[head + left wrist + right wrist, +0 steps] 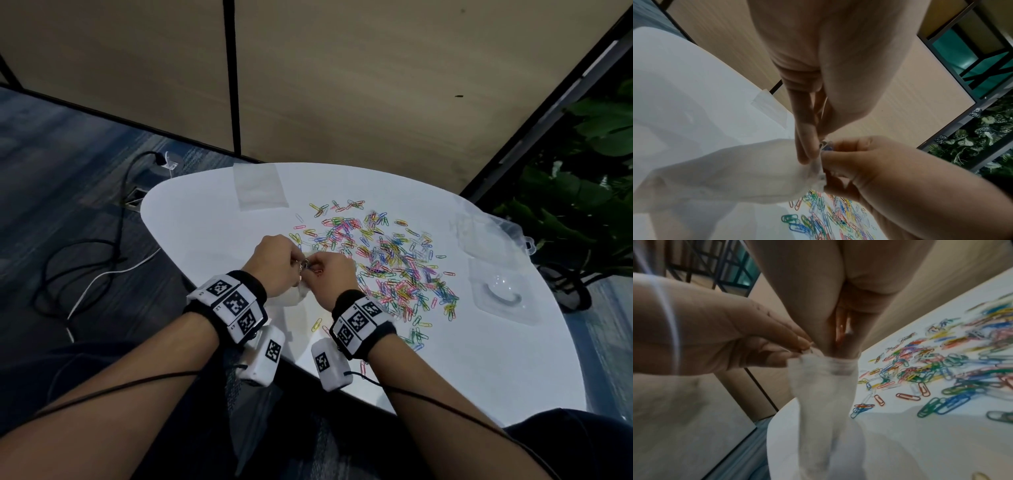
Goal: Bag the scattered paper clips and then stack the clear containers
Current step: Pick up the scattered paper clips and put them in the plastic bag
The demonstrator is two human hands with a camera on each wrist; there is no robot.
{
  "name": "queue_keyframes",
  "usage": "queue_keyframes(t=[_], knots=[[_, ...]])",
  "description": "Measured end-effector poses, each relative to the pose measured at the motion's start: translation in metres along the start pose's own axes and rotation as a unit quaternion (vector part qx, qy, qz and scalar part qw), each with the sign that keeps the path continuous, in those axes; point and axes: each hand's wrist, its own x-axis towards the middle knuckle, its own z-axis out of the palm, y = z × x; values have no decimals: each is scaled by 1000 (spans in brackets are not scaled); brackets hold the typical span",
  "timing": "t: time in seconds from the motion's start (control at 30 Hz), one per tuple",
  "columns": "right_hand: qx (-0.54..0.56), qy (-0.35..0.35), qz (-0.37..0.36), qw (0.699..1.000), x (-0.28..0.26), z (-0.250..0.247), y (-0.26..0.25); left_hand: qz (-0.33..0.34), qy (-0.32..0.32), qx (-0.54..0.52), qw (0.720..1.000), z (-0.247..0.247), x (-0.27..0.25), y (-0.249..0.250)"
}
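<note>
No readable brand or text; only black-and-white square marker tags on both wristbands. Left hand and right hand meet over the near-left part of the white counter. Both pinch the mouth of a small translucent bag: left fingers clamped on one rim side, right fingers pushed down into the opening, rim bunched around them. Bag body hangs below the hands. Something small, maybe clips, between the fingertips; too blurred to tell. Paper clips, many colours, scattered on the counter just right of the hands. Spare flat bag at far edge. Clear containers on right side, well apart from hands.
</note>
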Motion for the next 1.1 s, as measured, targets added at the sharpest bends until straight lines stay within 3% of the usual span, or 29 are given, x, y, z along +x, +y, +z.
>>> queue_keyframes(t=[0.1,0.27,0.33,0.43,0.53,0.63,0.73,0.93,1.1], knots=[[-50,-14,-17,998,1,-1,-3,-6,-6,-1,1000,1,-2,1],[-100,-108,-8,989,3,-6,-1,-6,-11,15,1000,4,-1,-1],[-54,-118,-25,991,-1,-15,2,-14,-7,18,1000,4,0,0],[72,-70,-15,995,-12,-37,21,-27,-3,22,999,3,1,0],[-8,-74,73,995,-29,-60,59,-37,-2,38,999,-1,-1,2],[-157,-182,247,939,-56,-66,96,-36,-8,59,998,-2,-4,7],[-89,-194,318,924,-79,-47,114,-34,-11,71,997,-1,-7,9],[-122,-61,235,962,-66,-7,108,-37,-18,81,996,5,-8,8],[-181,-34,163,969,-37,0,102,-35,-23,79,996,3,-7,2]])
